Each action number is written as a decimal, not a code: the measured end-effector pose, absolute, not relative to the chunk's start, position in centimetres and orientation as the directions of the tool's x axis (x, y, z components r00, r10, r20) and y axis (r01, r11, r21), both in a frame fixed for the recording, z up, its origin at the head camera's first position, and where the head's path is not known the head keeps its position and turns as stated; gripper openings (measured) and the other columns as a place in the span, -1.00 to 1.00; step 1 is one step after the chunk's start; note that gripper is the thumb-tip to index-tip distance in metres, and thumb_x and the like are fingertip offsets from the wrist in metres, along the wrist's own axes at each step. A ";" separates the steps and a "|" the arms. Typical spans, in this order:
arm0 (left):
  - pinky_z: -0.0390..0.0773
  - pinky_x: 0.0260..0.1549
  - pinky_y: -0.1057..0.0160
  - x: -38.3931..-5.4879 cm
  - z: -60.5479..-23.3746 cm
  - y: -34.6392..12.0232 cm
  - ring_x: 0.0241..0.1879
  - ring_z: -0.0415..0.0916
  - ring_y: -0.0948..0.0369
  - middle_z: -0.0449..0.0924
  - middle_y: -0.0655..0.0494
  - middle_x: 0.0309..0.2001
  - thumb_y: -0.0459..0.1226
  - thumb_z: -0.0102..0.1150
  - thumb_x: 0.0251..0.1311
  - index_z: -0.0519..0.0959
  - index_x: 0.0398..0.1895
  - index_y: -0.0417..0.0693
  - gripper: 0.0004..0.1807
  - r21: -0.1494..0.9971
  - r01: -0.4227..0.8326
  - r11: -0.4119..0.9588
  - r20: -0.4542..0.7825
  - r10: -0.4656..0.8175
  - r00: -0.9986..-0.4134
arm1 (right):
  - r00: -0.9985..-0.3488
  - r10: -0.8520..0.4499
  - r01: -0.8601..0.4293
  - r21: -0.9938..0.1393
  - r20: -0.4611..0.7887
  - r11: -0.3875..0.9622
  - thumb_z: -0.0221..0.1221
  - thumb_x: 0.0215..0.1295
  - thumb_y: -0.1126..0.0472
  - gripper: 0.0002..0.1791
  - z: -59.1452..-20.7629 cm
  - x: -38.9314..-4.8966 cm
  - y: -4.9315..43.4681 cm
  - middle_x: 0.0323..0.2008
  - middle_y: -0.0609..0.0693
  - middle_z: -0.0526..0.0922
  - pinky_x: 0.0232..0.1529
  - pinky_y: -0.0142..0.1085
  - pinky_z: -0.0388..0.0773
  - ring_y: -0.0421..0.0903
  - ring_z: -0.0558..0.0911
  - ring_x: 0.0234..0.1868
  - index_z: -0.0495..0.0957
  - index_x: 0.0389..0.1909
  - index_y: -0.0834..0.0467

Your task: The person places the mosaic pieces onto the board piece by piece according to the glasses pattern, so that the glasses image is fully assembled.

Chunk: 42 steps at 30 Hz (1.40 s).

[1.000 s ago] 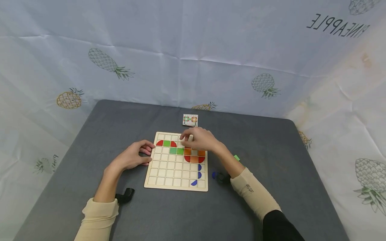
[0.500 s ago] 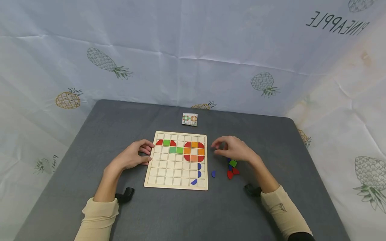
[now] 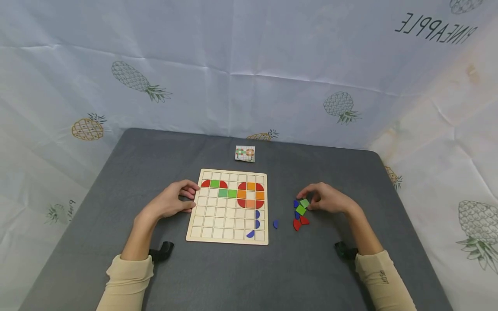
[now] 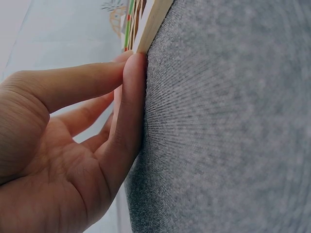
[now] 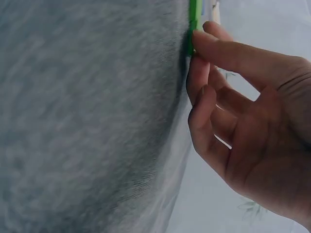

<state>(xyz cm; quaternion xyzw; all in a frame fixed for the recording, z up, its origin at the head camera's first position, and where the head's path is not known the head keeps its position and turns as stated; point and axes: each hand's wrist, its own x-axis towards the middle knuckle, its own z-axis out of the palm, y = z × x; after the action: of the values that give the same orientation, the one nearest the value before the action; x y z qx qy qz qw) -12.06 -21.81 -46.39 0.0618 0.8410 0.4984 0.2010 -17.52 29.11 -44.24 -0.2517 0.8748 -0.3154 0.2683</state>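
Note:
In the head view, a wooden grid board [image 3: 225, 224] bears red, green, orange and blue tiles. My left hand [image 3: 171, 199] rests at its left edge. Up close, the left thumb and a finger [image 4: 136, 82] touch the board's rim [image 4: 158, 22]. Right of the board, my right hand [image 3: 328, 198] pinches a green square tile [image 3: 304, 203] between thumb and index finger. In the right wrist view the thumb tip lies against the green tile's edge [image 5: 192, 41]. A second green square [image 3: 301, 210], blue pieces [image 3: 296, 203] and red quarter-round pieces [image 3: 297, 225] lie just beside it.
A small pattern card [image 3: 245, 153] lies behind the board. One blue half-round piece [image 3: 276, 224] lies between board and pile. The grey table [image 3: 233, 276] ends at a pineapple-print curtain [image 3: 218, 99] at the back. A black wrist camera [image 3: 345, 251] sits on the right wrist.
My right hand has moved from over the board to the loose pieces at the right and now pinches a green square tile. The left hand has stayed at the board's edge.

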 end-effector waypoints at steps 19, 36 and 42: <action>0.83 -0.24 0.23 -11.9 -46.2 -21.8 0.02 0.52 -0.01 0.53 -0.25 0.01 -0.53 0.36 0.34 0.51 0.27 -0.35 -0.54 0.863 -0.102 0.495 -0.280 0.300 -0.912 | -0.704 -0.633 -0.281 -0.691 -0.323 0.666 0.53 0.29 0.22 -0.58 -45.2 -19.1 31.0 -0.05 0.10 0.72 -0.31 -0.37 0.61 -0.22 0.58 -0.32 0.72 0.15 0.14; 0.84 -0.23 0.22 -11.9 -46.3 -21.9 0.05 0.53 -0.02 0.55 -0.25 0.03 -0.52 0.37 0.35 0.51 0.29 -0.34 -0.53 0.864 -0.101 0.493 -0.282 0.308 -0.909 | -0.690 -0.656 -0.319 -0.686 -0.304 0.654 0.51 0.33 0.17 -0.71 -45.5 -19.3 31.0 -0.11 0.05 0.74 -0.33 -0.38 0.59 -0.26 0.56 -0.35 0.73 0.02 0.10; 0.84 -0.23 0.22 -12.0 -46.4 -21.9 0.05 0.53 -0.02 0.55 -0.26 0.03 -0.53 0.36 0.34 0.51 0.28 -0.35 -0.53 0.868 -0.099 0.487 -0.278 0.310 -0.909 | -0.714 -0.637 -0.331 -0.661 -0.290 0.673 0.50 0.34 0.17 -0.73 -45.4 -19.0 30.7 -0.16 0.01 0.74 -0.41 -0.39 0.56 -0.29 0.56 -0.43 0.73 -0.01 0.10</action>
<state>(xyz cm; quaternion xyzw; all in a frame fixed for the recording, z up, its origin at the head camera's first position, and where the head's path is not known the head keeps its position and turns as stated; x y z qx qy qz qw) -12.04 -21.91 -46.40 0.0630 0.8380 0.5024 0.2035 -19.03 30.70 -45.40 -0.2758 0.8774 -0.2955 0.2583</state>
